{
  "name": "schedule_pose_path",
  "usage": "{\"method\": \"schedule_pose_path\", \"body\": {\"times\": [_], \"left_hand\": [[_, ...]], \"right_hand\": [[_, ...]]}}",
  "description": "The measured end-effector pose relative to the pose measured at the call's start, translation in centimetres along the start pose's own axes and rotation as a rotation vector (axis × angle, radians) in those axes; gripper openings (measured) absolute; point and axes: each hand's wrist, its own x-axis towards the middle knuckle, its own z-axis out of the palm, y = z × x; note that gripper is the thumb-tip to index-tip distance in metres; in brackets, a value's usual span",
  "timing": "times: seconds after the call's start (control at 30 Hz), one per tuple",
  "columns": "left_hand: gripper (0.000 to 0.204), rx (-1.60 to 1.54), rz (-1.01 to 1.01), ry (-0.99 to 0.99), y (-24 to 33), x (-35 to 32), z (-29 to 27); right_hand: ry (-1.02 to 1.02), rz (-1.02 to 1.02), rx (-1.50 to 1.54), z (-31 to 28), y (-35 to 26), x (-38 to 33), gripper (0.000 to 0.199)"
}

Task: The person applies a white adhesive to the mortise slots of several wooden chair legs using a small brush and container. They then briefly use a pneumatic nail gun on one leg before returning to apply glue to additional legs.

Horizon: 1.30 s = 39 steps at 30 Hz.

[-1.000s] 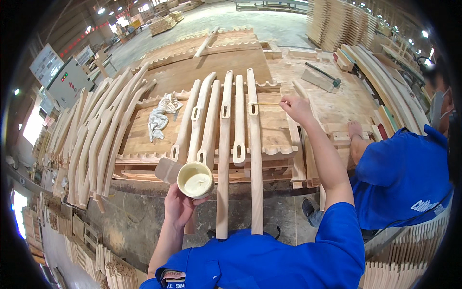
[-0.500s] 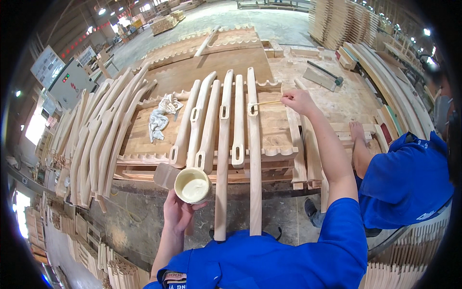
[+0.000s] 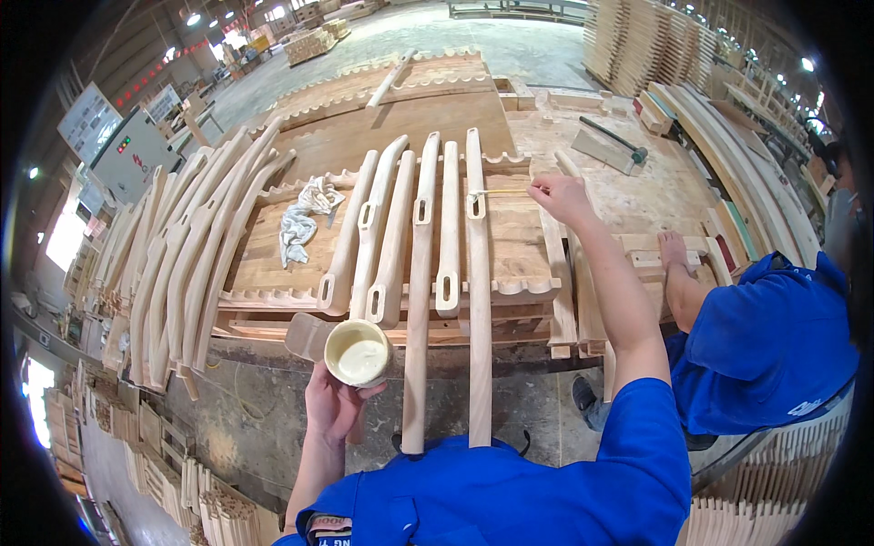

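Note:
My left hand (image 3: 335,403) is wrapped round a round cream-coloured cup (image 3: 359,329) with pale, creamy liquid inside. To the right, my right hand (image 3: 562,196) pinches a thin stick (image 3: 512,191). Its far tip, coated with whitish stuff, reaches the slot in a long wooden chair leg-like piece (image 3: 481,300). That piece lies on the scalloped wooden rack, its near end sticking out towards my body. Beside it are several similar shaped wooden pieces (image 3: 421,273), some with oval slots.
A crumpled white rag (image 3: 300,218) lies left of the pieces. More curved wooden pieces (image 3: 187,255) are stacked farther left. A hammer (image 3: 619,138) rests on the bench at the back right. Close on my right, a co-worker in blue (image 3: 765,337) has a hand on the bench.
The stick's tip has moved slightly up and left at the slot, and white stuff shows there now. The cup has shifted slightly left. The co-worker has leaned a little.

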Motion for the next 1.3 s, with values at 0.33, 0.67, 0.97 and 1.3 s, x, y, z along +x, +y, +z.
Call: {"method": "schedule_pose_path", "body": {"times": [0.33, 0.67, 0.97, 1.3], "left_hand": [[0.045, 0.001, 0.007, 0.037, -0.4, -0.5, -0.3], [0.045, 0.014, 0.02, 0.052, -0.3, -1.2, -0.4], [0.046, 0.022, 0.014, 0.028, -0.5, -1.3, -0.4], [0.045, 0.014, -0.002, 0.022, -0.4, -1.3, -0.5]], "right_hand": [[-0.048, 0.059, -0.013, -0.8, 0.5, -0.9, 0.029], [-0.153, 0.048, 0.07, -2.2, -0.1, -2.8, 0.029], [-0.034, -0.017, 0.11, -1.7, -2.0, -4.2, 0.025], [-0.01, 0.038, 0.042, -1.2, -2.8, -3.3, 0.022]]}}
